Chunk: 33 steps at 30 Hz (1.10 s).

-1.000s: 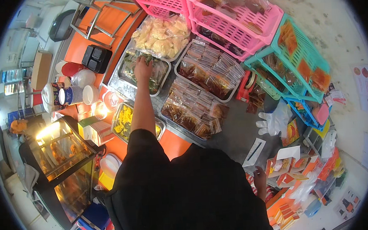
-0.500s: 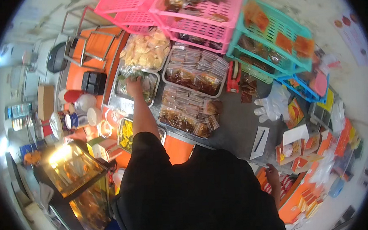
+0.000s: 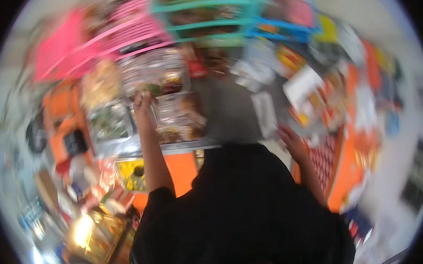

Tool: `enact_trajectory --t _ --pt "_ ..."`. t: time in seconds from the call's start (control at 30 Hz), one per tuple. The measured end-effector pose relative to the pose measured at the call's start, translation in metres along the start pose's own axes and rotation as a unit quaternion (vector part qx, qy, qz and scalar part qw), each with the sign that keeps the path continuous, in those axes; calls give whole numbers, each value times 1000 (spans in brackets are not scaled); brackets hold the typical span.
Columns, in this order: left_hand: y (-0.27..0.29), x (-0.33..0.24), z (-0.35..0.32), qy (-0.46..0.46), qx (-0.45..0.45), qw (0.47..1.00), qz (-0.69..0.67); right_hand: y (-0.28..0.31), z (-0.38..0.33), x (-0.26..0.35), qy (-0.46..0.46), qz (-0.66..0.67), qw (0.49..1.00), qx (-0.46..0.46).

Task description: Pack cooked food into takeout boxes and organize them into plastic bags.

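Motion smears the whole view. My left hand point(image 3: 144, 101) is closed on a small packet of something green point(image 3: 152, 89), over the trays of bagged sauce. Beneath and beyond it are a metal tray of clear sachets point(image 3: 146, 68) and more brown sachets point(image 3: 179, 133). To its left sits a tray of green bagged leaves point(image 3: 109, 120), and behind that a bag of pale crackers point(image 3: 101, 83). My right hand point(image 3: 291, 138) holds nothing I can see; its fingers are apart at the counter's front edge, close to a white paper slip point(image 3: 266, 112).
Pink baskets point(image 3: 115, 36), a teal rack point(image 3: 210, 15) and a blue basket point(image 3: 285, 30) line the back. Clear plastic gloves point(image 3: 256, 65) and an open food box point(image 3: 307, 96) lie right. A tray of yellow food point(image 3: 133, 174) and a lit display case point(image 3: 95, 233) stand left.
My left hand has lifted out of the tray of greens and moved right with the green packet. My right hand has come nearer the paper slip. The view has turned right.
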<state>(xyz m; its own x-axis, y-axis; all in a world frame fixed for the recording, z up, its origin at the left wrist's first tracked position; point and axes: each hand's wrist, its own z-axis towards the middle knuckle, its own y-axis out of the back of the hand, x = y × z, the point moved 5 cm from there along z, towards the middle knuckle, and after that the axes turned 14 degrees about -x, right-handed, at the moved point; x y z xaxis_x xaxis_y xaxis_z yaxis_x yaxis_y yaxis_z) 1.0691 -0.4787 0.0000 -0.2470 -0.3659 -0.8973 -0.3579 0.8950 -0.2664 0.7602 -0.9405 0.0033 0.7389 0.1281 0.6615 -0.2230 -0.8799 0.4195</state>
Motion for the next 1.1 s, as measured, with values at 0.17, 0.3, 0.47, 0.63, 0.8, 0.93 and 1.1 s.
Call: enact_trajectory --t 0.17,0.3,0.47,0.63,0.8,0.93,1.1 --pt "-229 79 -220 104 455 814 347 -21 -8 47 -30 487 865 115" --pt "-291 144 -284 87 497 807 307 65 -6 -34 21 427 890 -159" --pt "-355 170 -314 -157 312 893 285 215 -22 -94 184 302 796 -491" --pt "-432 236 -341 -297 295 861 289 295 20 -112 303 92 774 -549" --pt "-434 298 -301 -212 223 929 203 303 29 -153 220 14 842 -493" --pt "-494 247 -356 -483 274 793 250 285 -6 -242 190 151 852 -463" --pt "-580 310 -366 -477 363 648 470 233 -41 -344 127 143 914 -359"
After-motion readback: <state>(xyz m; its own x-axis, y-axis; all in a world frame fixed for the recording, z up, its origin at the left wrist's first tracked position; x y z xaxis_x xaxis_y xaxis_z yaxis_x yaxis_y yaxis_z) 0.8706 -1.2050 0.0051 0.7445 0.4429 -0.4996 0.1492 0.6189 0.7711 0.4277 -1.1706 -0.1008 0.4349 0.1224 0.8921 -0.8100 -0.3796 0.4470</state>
